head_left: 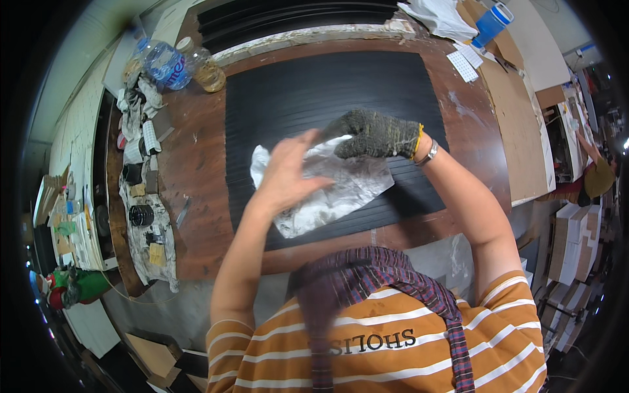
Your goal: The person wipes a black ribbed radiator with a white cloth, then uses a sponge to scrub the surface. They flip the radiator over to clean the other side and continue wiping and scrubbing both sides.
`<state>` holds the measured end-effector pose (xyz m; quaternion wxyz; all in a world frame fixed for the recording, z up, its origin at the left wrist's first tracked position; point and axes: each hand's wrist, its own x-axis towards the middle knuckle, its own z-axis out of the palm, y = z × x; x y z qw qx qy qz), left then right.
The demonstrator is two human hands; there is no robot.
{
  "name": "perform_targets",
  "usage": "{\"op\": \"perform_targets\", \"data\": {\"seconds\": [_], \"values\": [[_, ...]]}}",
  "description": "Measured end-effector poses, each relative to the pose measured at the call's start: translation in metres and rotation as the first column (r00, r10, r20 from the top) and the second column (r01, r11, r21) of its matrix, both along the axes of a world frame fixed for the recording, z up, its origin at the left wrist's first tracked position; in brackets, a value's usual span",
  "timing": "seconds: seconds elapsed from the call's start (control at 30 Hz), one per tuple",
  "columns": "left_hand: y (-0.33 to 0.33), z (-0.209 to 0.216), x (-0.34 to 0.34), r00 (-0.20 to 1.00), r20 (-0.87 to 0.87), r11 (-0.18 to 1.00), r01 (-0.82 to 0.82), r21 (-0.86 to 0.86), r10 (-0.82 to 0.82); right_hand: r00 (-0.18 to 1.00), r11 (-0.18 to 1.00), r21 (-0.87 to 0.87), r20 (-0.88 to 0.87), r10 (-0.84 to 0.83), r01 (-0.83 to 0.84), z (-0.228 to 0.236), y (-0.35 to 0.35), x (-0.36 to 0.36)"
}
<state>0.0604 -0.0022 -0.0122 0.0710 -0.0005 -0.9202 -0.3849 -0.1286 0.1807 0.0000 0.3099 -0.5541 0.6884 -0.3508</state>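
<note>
A crumpled white cloth (327,206) with grey smudges lies over a black, finely ribbed panel (314,82); whether it is fabric or thin plastic is hard to tell. My bare left hand (286,171) is over the cloth's left part, slightly blurred, fingers stretched out and thumb spread. My right hand (377,134) wears a dark grey knit glove with a yellow cuff. Its fingers and thumb close around the cloth's upper edge, where white shows between them. The fingertips of both hands come close together, and the blur hides whether they touch.
The panel rests on a brown wooden table (196,144). Two plastic bottles (167,62) stand at the far left, beside a side ledge (157,216) with rags and small tools. Black strips (295,23) lie along the back; a blue tumbler (493,25) stands far right.
</note>
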Motion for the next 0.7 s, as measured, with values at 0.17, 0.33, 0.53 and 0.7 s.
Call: {"op": "perform_targets", "data": {"seconds": [0.17, 0.33, 0.53, 0.7], "values": [[-0.008, -0.024, 0.005, 0.972, 0.231, 0.637, -0.152, 0.755, -0.042, 0.989, 0.993, 0.076, -0.108, 0.097, -0.089, 0.025, -0.063, -0.013], [-0.078, -0.030, 0.068, 0.938, 0.292, 0.096, -0.313, 0.945, 0.187, 0.990, 0.993, 0.038, -0.087, -0.112, 0.115, 0.016, -0.149, -0.020], [-0.160, -0.026, 0.126, 0.800, 0.229, -0.215, -0.128, 0.968, 0.555, 0.894, 0.899, -0.031, -0.100, -0.438, 0.437, -0.049, -0.295, -0.035], [-0.192, -0.037, 0.127, 0.718, 0.314, -0.300, -0.151, 0.942, 0.621, 0.839, 0.796, -0.271, 0.227, -0.494, 0.542, -0.091, -0.398, -0.032]]}}
